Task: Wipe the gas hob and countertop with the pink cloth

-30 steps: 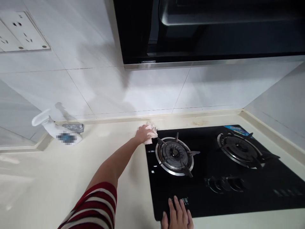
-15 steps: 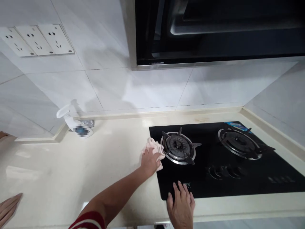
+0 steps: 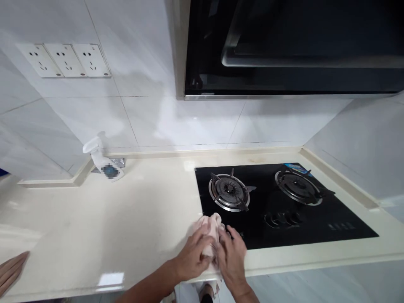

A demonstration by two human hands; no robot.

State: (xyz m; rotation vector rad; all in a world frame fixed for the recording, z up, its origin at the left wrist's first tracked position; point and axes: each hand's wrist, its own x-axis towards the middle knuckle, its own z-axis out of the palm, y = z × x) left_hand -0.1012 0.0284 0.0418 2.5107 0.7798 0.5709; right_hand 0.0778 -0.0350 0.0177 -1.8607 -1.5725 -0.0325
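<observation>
A crumpled pale pink cloth is bunched up at the front left corner of the black gas hob. My left hand grips it from the left, fingers curled over its side. From the right, my right hand holds the same cloth with bent fingers. Part of the cloth and the hob's corner are hidden by the hands. Just behind them is the left burner with its pan support.
A white spray bottle lies by the back wall at the left. Another person's hand rests on the pale countertop at the lower left. A black range hood hangs overhead. The right burner stands farther along.
My left hand has drawn the cloth from beside the left burner toward the counter's front edge. My right hand has left the hob surface and taken hold of the cloth too.
</observation>
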